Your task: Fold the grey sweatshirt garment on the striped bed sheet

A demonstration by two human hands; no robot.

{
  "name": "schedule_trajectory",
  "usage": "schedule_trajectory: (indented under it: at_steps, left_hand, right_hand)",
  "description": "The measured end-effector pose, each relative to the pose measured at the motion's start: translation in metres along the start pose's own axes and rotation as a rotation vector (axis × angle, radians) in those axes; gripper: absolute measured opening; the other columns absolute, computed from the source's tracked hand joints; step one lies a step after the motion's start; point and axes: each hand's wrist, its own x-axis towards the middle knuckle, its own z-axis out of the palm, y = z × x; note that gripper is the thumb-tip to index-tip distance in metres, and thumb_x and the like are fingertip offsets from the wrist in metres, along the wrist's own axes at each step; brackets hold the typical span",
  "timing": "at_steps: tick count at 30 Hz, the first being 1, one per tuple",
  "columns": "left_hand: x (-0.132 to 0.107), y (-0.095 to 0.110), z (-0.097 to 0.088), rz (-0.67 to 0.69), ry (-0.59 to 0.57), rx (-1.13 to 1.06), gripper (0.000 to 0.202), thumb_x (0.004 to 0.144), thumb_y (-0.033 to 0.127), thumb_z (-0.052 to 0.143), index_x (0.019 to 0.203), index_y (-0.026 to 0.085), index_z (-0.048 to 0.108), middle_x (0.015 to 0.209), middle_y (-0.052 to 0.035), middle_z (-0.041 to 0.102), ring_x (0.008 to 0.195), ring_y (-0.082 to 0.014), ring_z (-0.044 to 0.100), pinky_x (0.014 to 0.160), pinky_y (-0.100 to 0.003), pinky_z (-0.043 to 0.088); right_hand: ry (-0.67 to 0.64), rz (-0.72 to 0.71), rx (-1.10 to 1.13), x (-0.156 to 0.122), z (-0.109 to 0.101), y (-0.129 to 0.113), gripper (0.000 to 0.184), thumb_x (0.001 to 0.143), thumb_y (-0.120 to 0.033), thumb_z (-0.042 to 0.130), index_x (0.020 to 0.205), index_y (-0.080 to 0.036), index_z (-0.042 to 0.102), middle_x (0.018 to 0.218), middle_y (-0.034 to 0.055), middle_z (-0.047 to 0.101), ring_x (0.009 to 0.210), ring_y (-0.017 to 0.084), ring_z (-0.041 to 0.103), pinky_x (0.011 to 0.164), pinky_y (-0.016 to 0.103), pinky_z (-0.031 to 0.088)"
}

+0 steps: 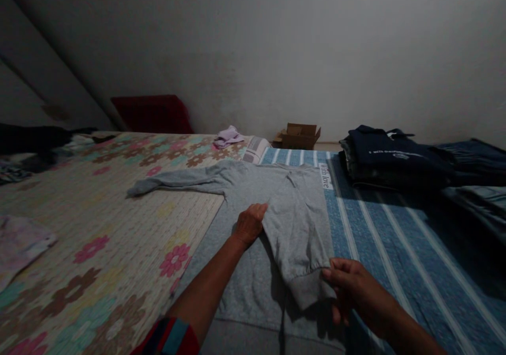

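A grey sweatshirt (276,197) lies spread on the bed, one sleeve stretched out to the left and the other folded down across its body. My left hand (250,223) rests on the middle of the sweatshirt, fingers curled and pressing at the fold of the sleeve. My right hand (350,286) pinches the ribbed cuff of the folded sleeve near the front. A white label with dark lettering (324,176) shows at the sweatshirt's right edge.
A stack of folded dark clothes (391,157) sits at the right on the blue striped sheet (395,228). The floral mat (98,223) covers the left. A lilac garment (227,135), a cardboard box (298,135) and a red cushion (152,114) lie near the wall.
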Motion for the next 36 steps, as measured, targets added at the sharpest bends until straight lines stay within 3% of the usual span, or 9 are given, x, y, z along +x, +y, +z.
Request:
schedule_trajectory:
  at_steps: [4,9,14,17,21,24,27,32,36]
  left_hand:
    - [-0.003,-0.002,0.000,0.040,0.003,0.031,0.028,0.089,0.014,0.043,0.115,0.017,0.055,0.100,-0.0070,0.063,0.097,-0.0203,0.054,0.083,-0.028,0.044]
    - [-0.006,-0.008,-0.008,0.087,-0.057,0.044,0.037,0.082,0.005,0.042,0.113,0.019,0.056,0.098,-0.0064,0.062,0.095,-0.0208,0.055,0.078,-0.029,0.046]
    - [0.005,-0.001,-0.028,-0.033,0.013,0.018,0.047,0.079,0.002,0.039,0.121,0.015,0.053,0.116,-0.0109,0.059,0.107,-0.0211,0.053,0.091,-0.033,0.043]
    - [0.017,0.014,-0.027,0.007,0.016,-0.063,0.044,0.087,0.011,0.035,0.129,0.013,0.047,0.133,-0.0115,0.050,0.124,-0.0191,0.044,0.104,-0.032,0.034]
    - [0.026,0.034,-0.006,-0.012,-0.155,-0.101,0.062,0.092,0.041,0.033,0.142,0.005,0.028,0.150,-0.0160,0.025,0.139,-0.0254,0.018,0.112,-0.039,0.020]
    - [0.025,0.040,0.009,-0.074,-0.257,-0.074,0.074,0.090,0.055,0.029,0.145,0.005,0.021,0.153,-0.0152,0.014,0.141,-0.0271,0.008,0.113,-0.043,0.014]
    - [0.023,0.040,0.015,-0.083,-0.276,-0.045,0.075,0.090,0.058,0.025,0.146,0.008,0.018,0.154,-0.0122,0.010,0.141,-0.0250,0.004,0.113,-0.042,0.011]
    - [0.025,0.039,0.008,-0.105,-0.298,-0.025,0.076,0.089,0.060,0.026,0.146,0.010,0.020,0.154,-0.0119,0.010,0.142,-0.0248,0.004,0.113,-0.044,0.012]
    - [0.029,0.047,0.002,-0.099,-0.265,-0.054,0.068,0.091,0.054,0.030,0.142,0.010,0.029,0.152,-0.0166,0.017,0.140,-0.0285,0.012,0.111,-0.049,0.016]
  right_hand:
    - [0.072,0.046,-0.029,0.002,-0.006,0.012,0.039,0.068,-0.048,0.065,0.061,-0.022,0.037,0.038,-0.0087,0.041,0.033,0.013,0.053,0.029,0.016,0.026]
    - [0.105,0.100,-0.094,0.008,-0.015,0.028,0.035,0.067,-0.049,0.061,0.061,-0.022,0.040,0.033,-0.0064,0.041,0.032,0.016,0.054,0.027,0.017,0.023]
    - [0.086,0.121,-0.111,0.013,-0.013,0.030,0.034,0.066,-0.050,0.060,0.063,-0.022,0.040,0.034,-0.0053,0.044,0.033,0.018,0.056,0.027,0.017,0.024]
    - [0.100,0.134,-0.090,0.013,-0.010,0.028,0.034,0.064,-0.049,0.060,0.062,-0.022,0.039,0.034,-0.0067,0.042,0.031,0.016,0.053,0.028,0.017,0.026]
    - [0.096,0.141,-0.096,0.012,-0.009,0.026,0.035,0.062,-0.051,0.060,0.062,-0.022,0.040,0.035,-0.0060,0.043,0.030,0.015,0.052,0.027,0.017,0.025]
    - [0.114,0.122,-0.088,0.013,-0.010,0.030,0.034,0.063,-0.050,0.060,0.061,-0.022,0.039,0.037,-0.0062,0.044,0.029,0.013,0.051,0.029,0.017,0.027]
    - [0.163,0.117,-0.040,0.017,-0.011,0.037,0.035,0.062,-0.049,0.059,0.060,-0.023,0.036,0.037,-0.0085,0.041,0.026,0.011,0.045,0.033,0.020,0.035]
    - [0.237,0.088,-0.158,0.019,-0.010,0.038,0.031,0.060,-0.043,0.058,0.054,-0.022,0.036,0.039,-0.0075,0.039,0.029,0.007,0.039,0.032,0.017,0.026]
    - [0.241,0.061,-0.289,0.018,-0.010,0.036,0.027,0.066,-0.038,0.056,0.053,-0.022,0.037,0.041,-0.0065,0.037,0.033,0.006,0.037,0.035,0.018,0.025]
